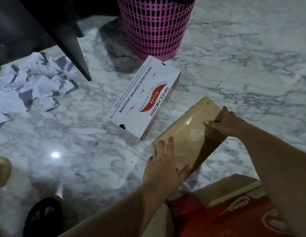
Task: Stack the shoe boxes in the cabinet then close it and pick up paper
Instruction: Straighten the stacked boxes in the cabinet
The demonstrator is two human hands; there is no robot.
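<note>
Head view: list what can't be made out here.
- Cabinet: cut off by the top-left edge; its inside is too dark to read.
- Red box: cut off at the bottom, partly behind the right arm.
- Tan box: both hands on it, left hand, right hand; contents unseen.
- Pink basket: rim cut off at the top.
- White Skechers box: fine print too small.

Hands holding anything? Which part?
Both are on the tan shoe box: left hand at its near end, right hand at its far end.
</note>
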